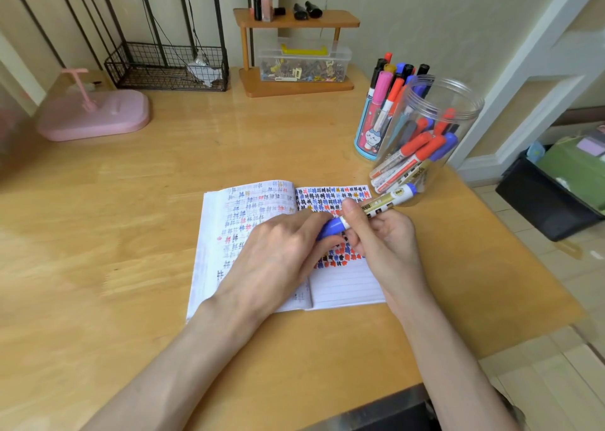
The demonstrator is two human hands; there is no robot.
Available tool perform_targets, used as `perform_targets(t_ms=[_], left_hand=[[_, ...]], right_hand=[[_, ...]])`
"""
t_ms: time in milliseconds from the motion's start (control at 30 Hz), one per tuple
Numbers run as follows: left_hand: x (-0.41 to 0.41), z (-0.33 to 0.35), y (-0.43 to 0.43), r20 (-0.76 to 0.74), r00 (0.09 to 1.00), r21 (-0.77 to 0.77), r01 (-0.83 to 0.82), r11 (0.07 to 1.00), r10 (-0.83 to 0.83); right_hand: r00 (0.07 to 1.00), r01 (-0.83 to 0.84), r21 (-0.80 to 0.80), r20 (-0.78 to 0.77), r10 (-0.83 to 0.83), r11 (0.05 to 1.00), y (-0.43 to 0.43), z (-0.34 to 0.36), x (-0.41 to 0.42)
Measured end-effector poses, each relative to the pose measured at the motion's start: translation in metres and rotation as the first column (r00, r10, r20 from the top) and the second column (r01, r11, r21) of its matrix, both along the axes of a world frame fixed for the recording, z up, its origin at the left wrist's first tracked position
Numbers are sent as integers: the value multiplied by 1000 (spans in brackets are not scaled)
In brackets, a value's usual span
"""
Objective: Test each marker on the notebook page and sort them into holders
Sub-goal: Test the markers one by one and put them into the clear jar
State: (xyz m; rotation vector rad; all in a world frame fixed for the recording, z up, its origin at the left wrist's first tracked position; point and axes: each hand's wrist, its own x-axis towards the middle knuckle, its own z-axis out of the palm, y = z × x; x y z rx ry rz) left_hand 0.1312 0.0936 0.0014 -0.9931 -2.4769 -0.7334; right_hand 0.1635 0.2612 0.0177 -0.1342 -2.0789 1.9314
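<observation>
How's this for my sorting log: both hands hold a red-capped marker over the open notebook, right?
No, the cap is blue, not red. The head view shows the left hand and right hand holding a blue-capped marker over the open notebook.

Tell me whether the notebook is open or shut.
Open. The notebook lies spread flat on the table, both pages showing, the right one crowded with coloured test marks.

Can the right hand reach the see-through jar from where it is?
Probably yes. The right hand holds the blue marker just in front of the clear jar, and nothing stands between them. The left hand grips the marker's cap, though.
</observation>
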Motion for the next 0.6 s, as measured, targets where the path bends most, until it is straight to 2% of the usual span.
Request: perform_targets(t_ms=[67,200,367,433,500,533,600], left_hand=[[-1,-2,2,10,1000,-35,23,999,-23],[-1,0,0,259,956,131,110,985,-141],[-5,9,-1,443,849,220,208,953,-288],[-7,10,-11,578,737,305,202,931,-350],[-9,9,-23,661,635,389,165,906,-399],[-11,9,-27,665,635,401,141,905,-393],[-14,9,-28,635,670,423,116,899,-385]], right_hand=[[1000,-10,23,-6,10,1000,-1,1,0],[1000,-23,30,0,23,999,1,3,0],[998,-56,34,13,55,998,3,0,1],[999,15,-107,30,-12,994,12,2,-1],[989,144,-287,25,-143,947,34,9,-5],[985,170,-289,16,-173,942,43,10,-7],[990,144,-180,18,-143,973,44,8,-8]])
